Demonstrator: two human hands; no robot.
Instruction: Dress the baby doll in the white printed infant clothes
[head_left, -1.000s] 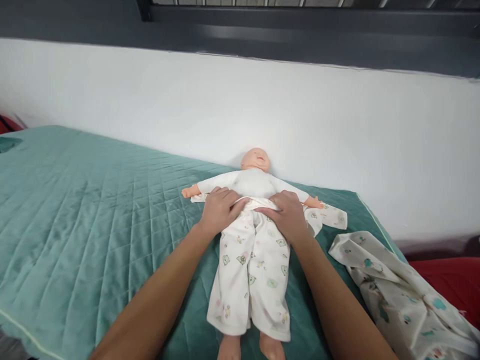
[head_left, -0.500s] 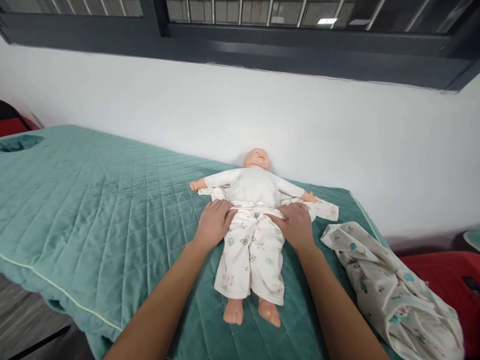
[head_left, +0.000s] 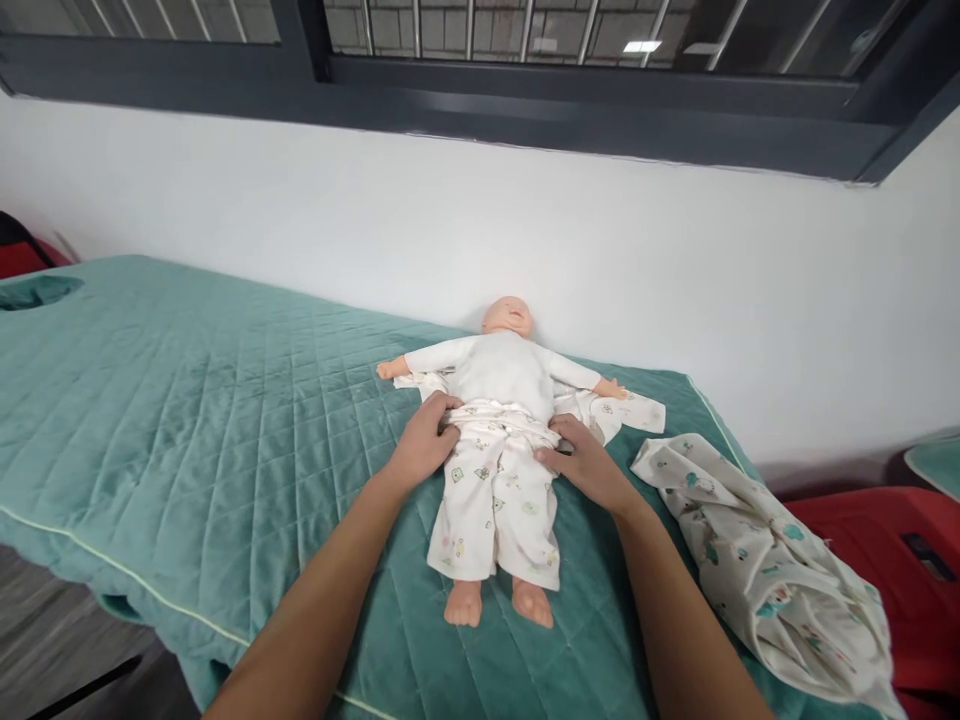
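A baby doll [head_left: 502,375] in a white long-sleeved top lies on its back, arms spread, head toward the wall. It wears white patterned trousers [head_left: 499,490], and its bare feet stick out below the hems. My left hand [head_left: 425,440] is closed at the left side of the waistband, fingers curled on the cloth. On the opposite side my right hand [head_left: 585,455] grips the trousers just below the waist, thumb toward the front. Under the doll's back and arms a patterned baby shirt [head_left: 634,410] is spread out, partly hidden by the body.
A green quilted cover [head_left: 225,420] lies over the bed. To the right rests a bunched patterned cloth [head_left: 772,570], beside a red plastic object [head_left: 885,560]. A white wall [head_left: 300,200] and a dark window frame [head_left: 600,110] stand behind the bed.
Both hands have shifted from the front of the waistband out to its sides, and the right hand sits lower. The waistband lies bunched across the doll's belly. The view has moved slightly.
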